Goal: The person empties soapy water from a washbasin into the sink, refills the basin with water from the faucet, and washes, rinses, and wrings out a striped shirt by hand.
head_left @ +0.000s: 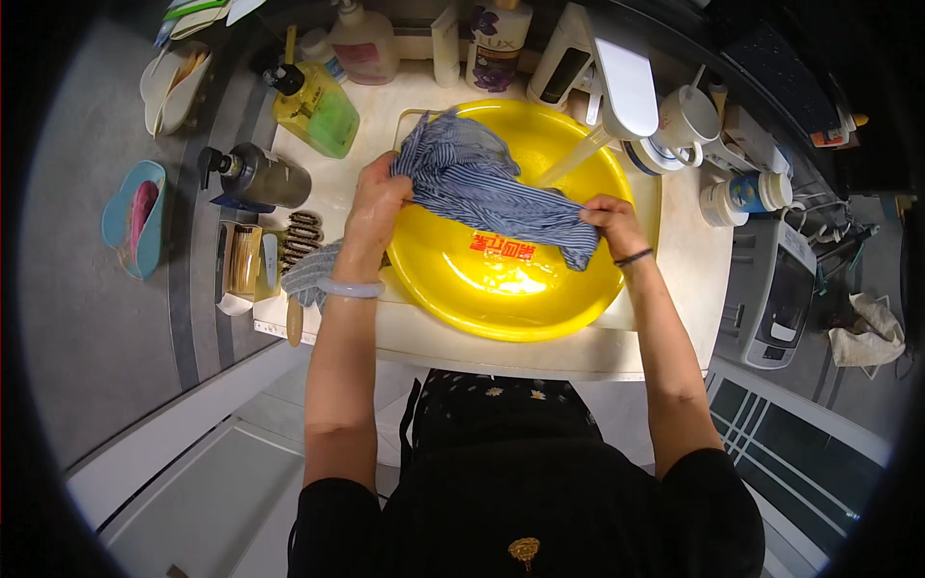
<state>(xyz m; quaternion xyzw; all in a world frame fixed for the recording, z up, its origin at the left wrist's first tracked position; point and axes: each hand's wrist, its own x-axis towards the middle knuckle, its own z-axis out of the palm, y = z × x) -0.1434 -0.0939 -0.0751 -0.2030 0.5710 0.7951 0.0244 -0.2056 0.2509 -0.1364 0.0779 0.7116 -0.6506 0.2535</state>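
Over round yellow basin (540, 303), hands wring striped cloth (487, 188).

Bright overhead light, glare in yellow basin (453, 279), dark fisheye edges, sharp centre

Blue and white striped cloth (487, 188), wet and bunched up, stretched out above a big yellow bowl (482, 299), held at both ends

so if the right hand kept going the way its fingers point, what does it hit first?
The right hand points left along the striped cloth it grips, so more cloth first, then probably the left hand at the other end. Depth is unclear.
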